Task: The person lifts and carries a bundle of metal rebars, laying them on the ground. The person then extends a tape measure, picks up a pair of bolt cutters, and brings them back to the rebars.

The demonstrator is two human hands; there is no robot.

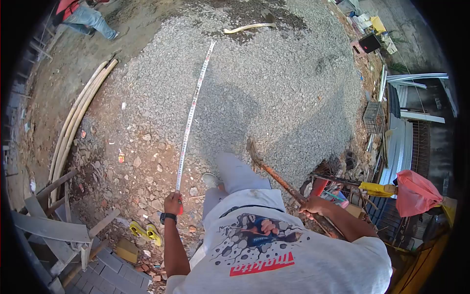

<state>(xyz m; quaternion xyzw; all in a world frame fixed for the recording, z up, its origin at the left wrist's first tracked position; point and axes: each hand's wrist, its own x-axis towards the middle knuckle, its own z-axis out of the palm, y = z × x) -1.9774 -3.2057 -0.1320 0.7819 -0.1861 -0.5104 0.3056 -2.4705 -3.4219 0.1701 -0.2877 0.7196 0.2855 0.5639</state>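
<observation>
My left hand (172,203), with a dark watch on its wrist, is closed around a tape measure (180,208) whose case shows red. From it the white blade (192,110) runs forward across the gravel, its far end near the wooden-handled tool at the top. To the right, my right hand (314,206) is wrapped round a long orange-brown pole (281,181). The pole slants forward and left, and its rough, darker end reaches over the gravel by my leg. Whether that end touches the ground, I cannot tell.
Grey gravel (289,88) covers the ground ahead. Bundled pale poles (81,122) lie left, above wooden planks (54,230) and yellow shoes (146,232). Another person (88,22) is at top left. A pink bag (416,193), a crate (373,117) and metal sheets (400,147) stand right.
</observation>
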